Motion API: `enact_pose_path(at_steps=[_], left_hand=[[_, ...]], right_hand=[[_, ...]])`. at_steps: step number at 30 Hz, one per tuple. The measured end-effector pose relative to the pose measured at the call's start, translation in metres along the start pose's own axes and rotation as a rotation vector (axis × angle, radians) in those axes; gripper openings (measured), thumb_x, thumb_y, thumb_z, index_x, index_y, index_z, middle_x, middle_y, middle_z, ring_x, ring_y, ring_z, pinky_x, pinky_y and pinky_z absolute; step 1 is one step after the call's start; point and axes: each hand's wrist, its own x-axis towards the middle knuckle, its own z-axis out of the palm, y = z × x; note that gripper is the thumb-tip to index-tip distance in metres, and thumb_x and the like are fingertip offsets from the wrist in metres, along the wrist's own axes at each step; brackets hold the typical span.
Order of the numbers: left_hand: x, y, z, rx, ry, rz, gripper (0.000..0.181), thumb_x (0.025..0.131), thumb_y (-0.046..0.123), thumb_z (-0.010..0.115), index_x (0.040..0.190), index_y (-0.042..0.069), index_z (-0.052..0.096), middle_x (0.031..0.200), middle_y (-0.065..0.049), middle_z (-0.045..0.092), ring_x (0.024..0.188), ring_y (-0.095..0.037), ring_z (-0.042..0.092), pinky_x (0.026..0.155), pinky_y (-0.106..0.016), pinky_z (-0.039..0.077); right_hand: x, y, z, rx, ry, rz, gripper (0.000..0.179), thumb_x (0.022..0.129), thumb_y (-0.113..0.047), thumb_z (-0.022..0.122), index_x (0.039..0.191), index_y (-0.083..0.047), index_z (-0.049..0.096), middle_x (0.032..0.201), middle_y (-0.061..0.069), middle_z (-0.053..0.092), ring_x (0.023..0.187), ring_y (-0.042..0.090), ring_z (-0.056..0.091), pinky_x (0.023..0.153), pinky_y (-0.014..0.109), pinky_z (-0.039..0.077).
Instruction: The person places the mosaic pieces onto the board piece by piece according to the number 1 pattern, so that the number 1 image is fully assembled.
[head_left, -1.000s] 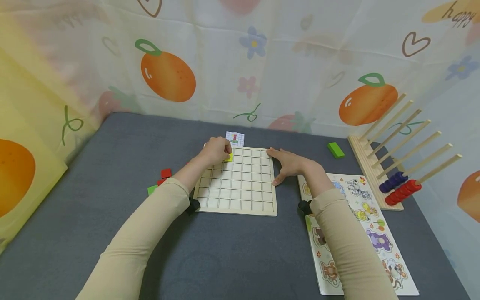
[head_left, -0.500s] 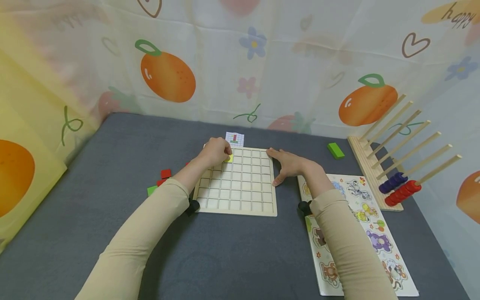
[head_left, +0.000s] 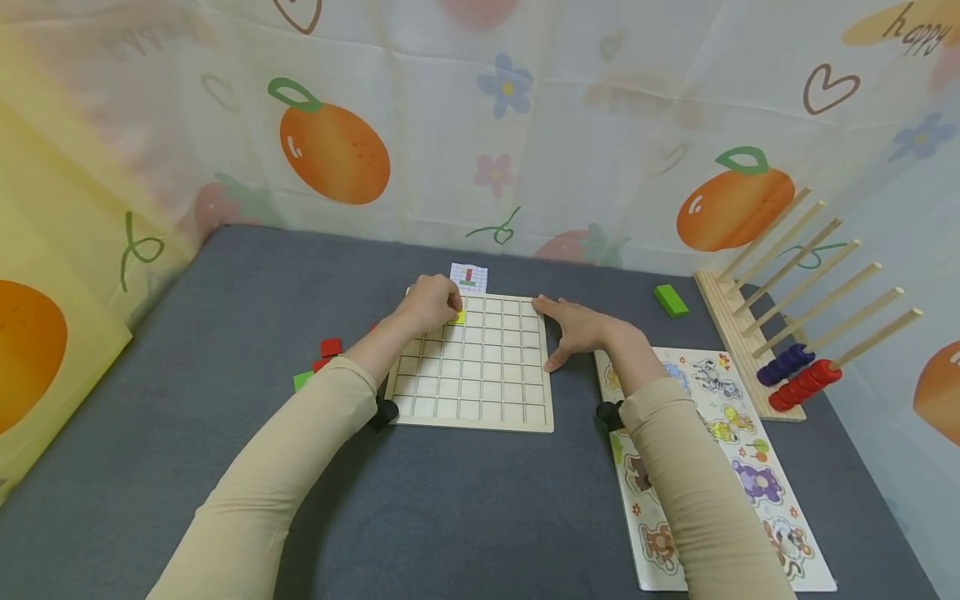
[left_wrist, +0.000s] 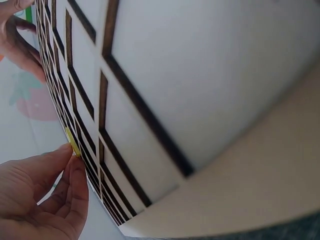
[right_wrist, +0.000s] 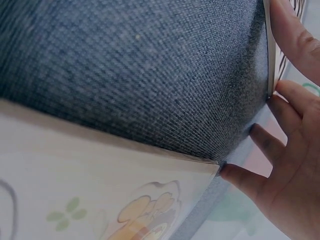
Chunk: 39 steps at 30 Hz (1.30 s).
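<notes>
The grid board [head_left: 491, 354] lies flat, near edge running left to right, my right hand [head_left: 583, 327] spread wide at its right edge. At its far side, left of centre, my left hand [head_left: 431, 302] pinches a yellow piece [head_left: 461, 317], long axis unclear; the left wrist view shows fingertips [left_wrist: 77, 164] the head view hides. Beyond, the curtain [head_left: 592, 150] reads "happy".

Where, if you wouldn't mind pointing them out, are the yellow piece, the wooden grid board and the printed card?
Yellow piece [head_left: 461, 317], head view: on its uncovered part.
Wooden grid board [head_left: 472, 370], head view: on a bare cell near the middle.
Printed card [head_left: 468, 278], head view: on its middle.
</notes>
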Motion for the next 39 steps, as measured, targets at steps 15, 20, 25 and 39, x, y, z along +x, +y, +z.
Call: enact_pose_path(at_steps=[15,20,25,39], left_hand=[[-0.008,0.000,-0.020,-0.049,-0.025,0.044,0.022,0.091,0.009,0.065,0.110,-0.002,0.069,0.110,-0.019,0.070,0.103,-0.031,0.063,0.093,-0.043,0.051],[-0.012,-0.008,-0.029,-0.046,-0.025,0.052,0.026,0.091,0.011,0.067,0.114,-0.002,0.068,0.111,-0.019,0.069,0.107,-0.033,0.061,0.096,-0.045,0.049],[-0.015,-0.022,-0.037,-0.060,-0.038,0.039,0.026,0.091,0.010,0.067,0.114,-0.002,0.068,0.112,-0.019,0.069,0.108,-0.032,0.060,0.095,-0.046,0.049],[-0.029,-0.063,-0.061,-0.034,-0.141,0.102,0.018,0.092,0.000,0.060,0.108,0.000,0.069,0.109,-0.019,0.071,0.103,-0.031,0.064,0.088,-0.042,0.052]], right_hand=[[-0.001,-0.001,-0.001,0.004,-0.004,-0.002,0.113,0.077,-0.025,0.085,0.160,-0.011,0.009,0.168,0.012,0.002,0.155,0.040,-0.003,0.124,0.060,0.008],[-0.001,-0.002,-0.001,0.001,-0.010,-0.004,0.112,0.078,-0.024,0.084,0.160,-0.011,0.009,0.168,0.012,0.002,0.155,0.040,-0.003,0.124,0.060,0.008],[0.000,-0.001,0.000,0.005,-0.017,-0.001,0.112,0.078,-0.024,0.084,0.160,-0.012,0.008,0.169,0.012,0.001,0.155,0.039,-0.004,0.124,0.060,0.008],[0.001,0.001,0.000,0.018,-0.024,0.006,0.114,0.078,-0.025,0.084,0.160,-0.014,0.006,0.169,0.011,-0.001,0.155,0.039,-0.005,0.123,0.060,0.009]])
